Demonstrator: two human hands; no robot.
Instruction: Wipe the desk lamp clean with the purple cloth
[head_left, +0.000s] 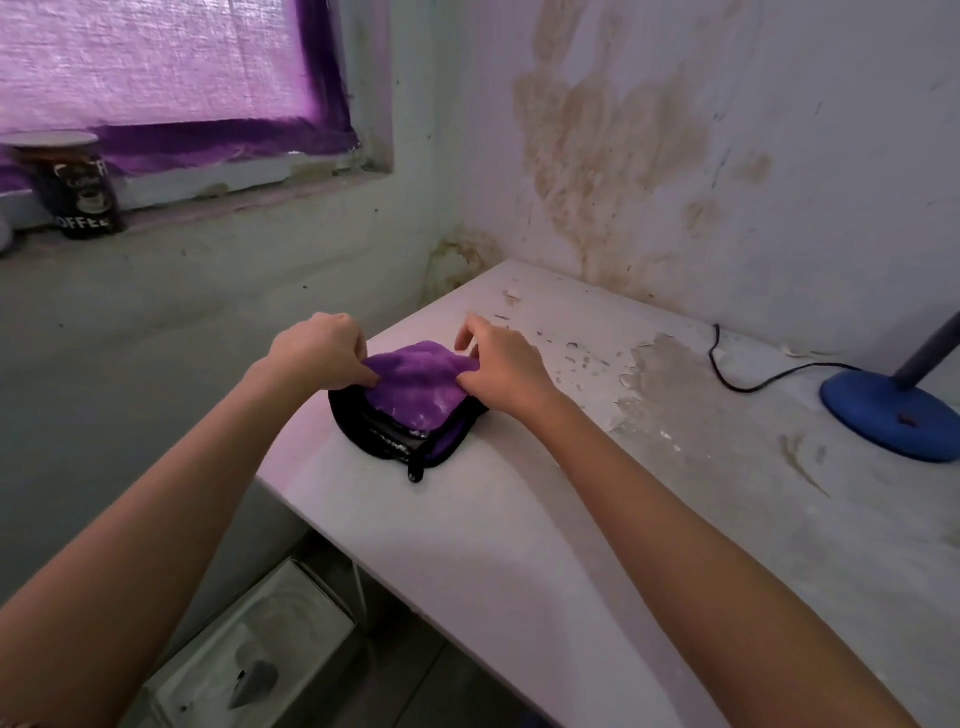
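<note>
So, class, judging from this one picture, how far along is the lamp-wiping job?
Done: nothing on the lamp shows as wiped; it stands untouched at the desk's right edge. In hand: the left hand and right hand both pinch the folded purple cloth lying near the desk's left end. Left: lifting the cloth, carrying it over and wiping the lamp.

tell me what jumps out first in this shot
Both hands, left hand and right hand, pinch a folded purple cloth near the table's far left corner. The blue lamp base sits at the right edge, under a brown-stained wall.
</note>
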